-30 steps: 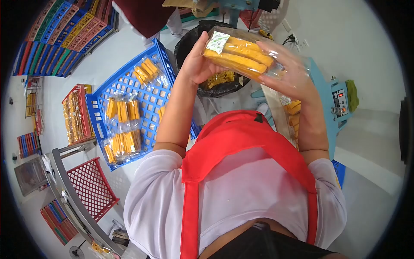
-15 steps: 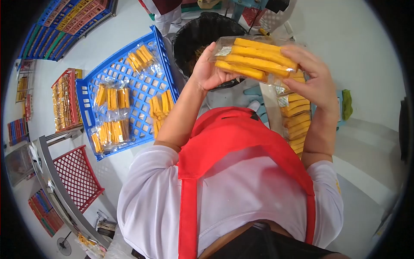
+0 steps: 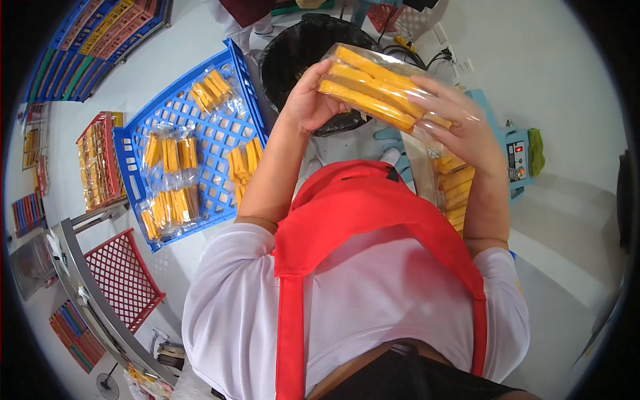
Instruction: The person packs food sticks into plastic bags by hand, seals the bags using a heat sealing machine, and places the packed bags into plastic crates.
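Observation:
Up in front of me is a clear plastic bag of yellow stick-shaped food (image 3: 370, 83), held tilted with its right end lower. My left hand (image 3: 308, 100) grips the bag's left end, thumb and fingers closed about its edge. At the other end my right hand (image 3: 460, 123) has its fingers over the plastic, somewhat smeared by motion. Below my right forearm, a box holds rows of similar yellow sticks (image 3: 457, 187), partly hidden by the arm. Left of me, a blue plastic crate (image 3: 217, 157) carries several filled bags (image 3: 175, 207).
A bin lined with a black bag (image 3: 283, 57) stands beyond my hands. At the right is a light-blue machine (image 3: 517, 160) with a control panel. A red crate (image 3: 123, 280) and stacked coloured crates (image 3: 100, 33) are at the left. Another person's legs (image 3: 233, 27) show at the top.
The bag has tilted, its right end dropping and its left end rising slightly. My left hand has shifted a little left, my right hand slightly down. The machine's panel has come into view.

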Action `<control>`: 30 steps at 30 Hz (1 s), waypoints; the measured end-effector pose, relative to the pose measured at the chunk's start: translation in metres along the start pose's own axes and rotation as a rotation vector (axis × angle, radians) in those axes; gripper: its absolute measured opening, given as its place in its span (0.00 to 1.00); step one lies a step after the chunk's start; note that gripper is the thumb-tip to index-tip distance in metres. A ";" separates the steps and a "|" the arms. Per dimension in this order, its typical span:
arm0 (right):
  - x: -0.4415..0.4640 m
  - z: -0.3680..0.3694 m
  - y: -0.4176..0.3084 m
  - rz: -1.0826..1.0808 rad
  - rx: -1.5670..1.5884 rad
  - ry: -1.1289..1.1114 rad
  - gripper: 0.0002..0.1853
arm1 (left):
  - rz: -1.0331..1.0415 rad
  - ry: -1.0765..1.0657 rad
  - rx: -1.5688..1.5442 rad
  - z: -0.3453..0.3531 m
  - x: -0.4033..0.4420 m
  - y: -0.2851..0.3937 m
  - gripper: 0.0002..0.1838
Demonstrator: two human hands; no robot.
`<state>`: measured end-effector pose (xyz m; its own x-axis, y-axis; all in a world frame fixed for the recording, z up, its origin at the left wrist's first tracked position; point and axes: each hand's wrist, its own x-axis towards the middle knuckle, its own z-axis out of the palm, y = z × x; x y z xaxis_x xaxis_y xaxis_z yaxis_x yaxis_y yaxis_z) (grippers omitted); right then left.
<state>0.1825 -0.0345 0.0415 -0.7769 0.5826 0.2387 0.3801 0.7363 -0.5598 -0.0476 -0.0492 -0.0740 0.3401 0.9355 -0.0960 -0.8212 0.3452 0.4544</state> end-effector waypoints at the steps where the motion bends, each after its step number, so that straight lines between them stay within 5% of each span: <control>1: 0.001 0.002 0.003 -0.046 -0.056 0.020 0.21 | 0.021 0.017 -0.004 0.000 -0.001 0.001 0.24; 6: 0.001 0.001 0.007 -0.174 -0.168 0.115 0.19 | 0.059 -0.017 -0.012 -0.011 0.001 0.004 0.24; 12: -0.004 -0.004 0.002 -0.051 0.115 0.186 0.16 | 0.194 -0.083 -0.108 -0.003 -0.001 0.011 0.27; 14: -0.003 0.001 -0.002 0.167 0.372 0.077 0.16 | 0.251 -0.159 0.008 -0.009 0.002 0.010 0.31; 17: 0.000 0.014 -0.003 0.046 0.147 0.066 0.17 | 0.304 -0.191 0.219 -0.001 -0.002 0.012 0.36; 24: -0.003 -0.002 0.006 0.061 0.270 0.083 0.18 | 0.364 -0.092 0.064 -0.009 0.001 0.018 0.38; 26: 0.001 -0.004 0.006 0.083 0.266 0.248 0.19 | 0.378 -0.116 0.053 -0.011 0.001 0.018 0.37; 30: 0.015 -0.001 -0.003 0.133 0.196 0.166 0.18 | 0.368 -0.159 0.152 -0.002 0.002 0.018 0.39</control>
<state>0.1697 -0.0280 0.0476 -0.6277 0.7299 0.2704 0.3566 0.5784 -0.7337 -0.0623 -0.0414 -0.0678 0.1128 0.9668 0.2292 -0.8282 -0.0360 0.5592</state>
